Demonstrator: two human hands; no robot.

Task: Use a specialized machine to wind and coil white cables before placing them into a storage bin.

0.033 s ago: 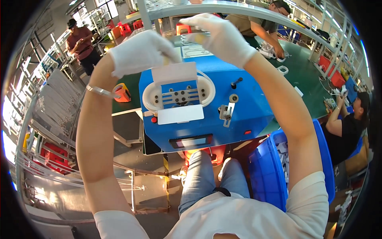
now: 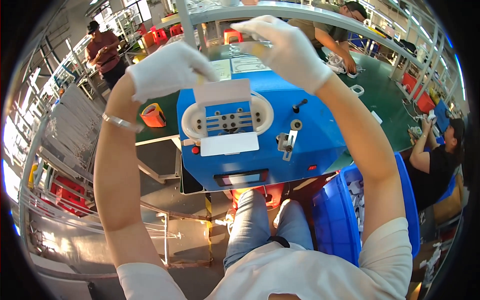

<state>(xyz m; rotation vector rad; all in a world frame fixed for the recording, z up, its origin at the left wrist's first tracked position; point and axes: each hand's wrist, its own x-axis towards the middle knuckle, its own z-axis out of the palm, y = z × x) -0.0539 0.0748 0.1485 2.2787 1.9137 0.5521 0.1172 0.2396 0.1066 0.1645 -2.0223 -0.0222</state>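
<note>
Before me stands a blue bench machine [image 2: 312, 130] with a slotted metal fixture [image 2: 229, 121] on top. White rounded guides or coils [image 2: 194, 121] curve round its ends. One white flat plate [image 2: 222, 92] stands tilted behind the fixture and another white plate [image 2: 229, 144] lies in front. My left hand [image 2: 167, 71], in a white glove, is above the machine's back left, its fingers curled together; what they hold, if anything, is hidden. Over the back edge is my right hand [image 2: 290, 52], also gloved, fingers stretched leftward and thumb apart, nothing visible in it.
An orange tape dispenser [image 2: 153, 115] lies on the green table [image 2: 372, 95] left of the machine. A blue bin [image 2: 332, 220] of white parts stands at my right. A metal shelf rail [image 2: 280, 11] crosses above the hands. Co-workers are at the back and right.
My left hand has shifted slightly left and my right hand slightly right, so they are a little farther apart. The machine and its plates look the same.
</note>
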